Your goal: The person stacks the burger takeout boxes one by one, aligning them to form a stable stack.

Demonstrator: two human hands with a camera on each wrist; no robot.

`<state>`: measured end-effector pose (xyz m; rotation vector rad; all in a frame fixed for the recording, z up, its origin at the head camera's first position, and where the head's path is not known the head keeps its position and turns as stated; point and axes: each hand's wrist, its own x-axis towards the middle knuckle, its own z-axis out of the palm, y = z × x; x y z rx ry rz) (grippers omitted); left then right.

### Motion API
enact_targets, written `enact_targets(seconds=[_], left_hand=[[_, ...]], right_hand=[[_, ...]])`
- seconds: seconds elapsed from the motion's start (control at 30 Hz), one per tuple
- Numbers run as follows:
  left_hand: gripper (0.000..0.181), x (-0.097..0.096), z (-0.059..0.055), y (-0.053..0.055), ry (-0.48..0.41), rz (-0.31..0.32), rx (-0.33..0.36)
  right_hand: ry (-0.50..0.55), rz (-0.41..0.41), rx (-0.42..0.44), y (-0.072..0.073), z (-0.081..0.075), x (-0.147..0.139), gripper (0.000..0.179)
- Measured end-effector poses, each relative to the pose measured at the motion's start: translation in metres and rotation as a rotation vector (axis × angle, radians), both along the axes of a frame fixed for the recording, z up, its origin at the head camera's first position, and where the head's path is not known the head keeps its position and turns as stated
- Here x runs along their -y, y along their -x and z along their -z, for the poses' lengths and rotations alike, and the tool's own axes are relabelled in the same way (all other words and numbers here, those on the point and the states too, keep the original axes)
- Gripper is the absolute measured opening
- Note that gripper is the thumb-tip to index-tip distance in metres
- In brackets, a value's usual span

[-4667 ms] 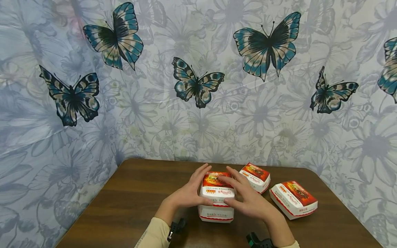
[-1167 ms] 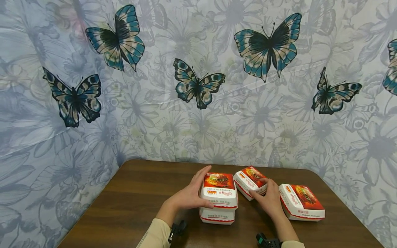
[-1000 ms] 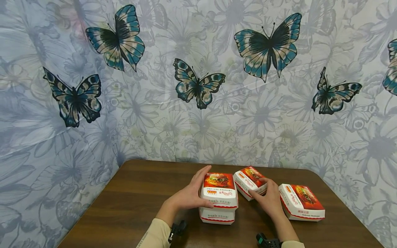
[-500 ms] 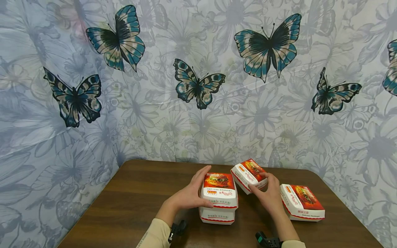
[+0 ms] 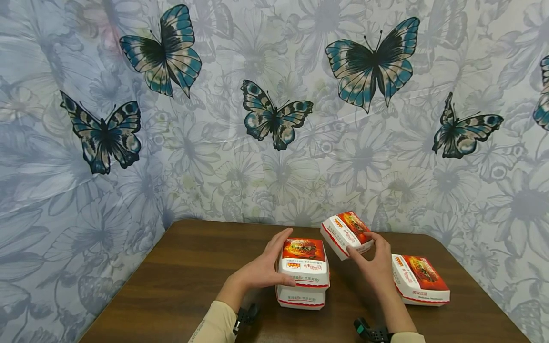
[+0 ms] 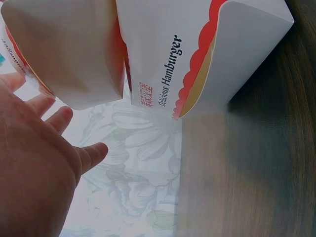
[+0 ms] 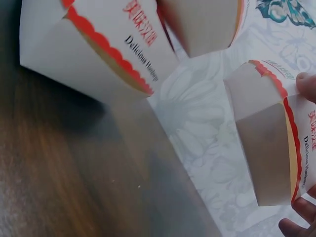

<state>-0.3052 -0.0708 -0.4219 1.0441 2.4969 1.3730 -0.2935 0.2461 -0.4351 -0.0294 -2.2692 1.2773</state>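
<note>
Two hamburger boxes, white with red scalloped edges, are stacked mid-table: the upper box (image 5: 303,259) shows a burger picture on its lid, and the lower box (image 5: 301,298) sits under it. My left hand (image 5: 259,269) rests along the upper box's left side, thumb across the front. In the left wrist view its fingers (image 6: 59,118) extend loosely beside that box. To the right of the stack, my right hand (image 5: 377,264) pinches a third hamburger box (image 5: 343,234) by its right end. That box hangs tilted above the table, its underside showing in the right wrist view.
Another hamburger box (image 5: 422,281) lies on the brown wooden table (image 5: 193,257), right of my right forearm. Behind the table's far edge hangs a floral backdrop (image 5: 206,157) with butterflies. Dark wrist cameras (image 5: 371,331) are strapped to both wrists.
My right hand left the stack's side, took hold of the third box and has raised it off the table, up and away. My left hand has stayed at the stack.
</note>
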Motion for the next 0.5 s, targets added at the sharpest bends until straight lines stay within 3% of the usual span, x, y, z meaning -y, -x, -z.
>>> enact_targets(seconds=[0.5], left_hand=[[0.115, 0.001, 0.0, 0.0, 0.005, 0.004, -0.012]], right_hand=[[0.099, -0.082, -0.072, -0.008, -0.021, 0.007, 0.061]])
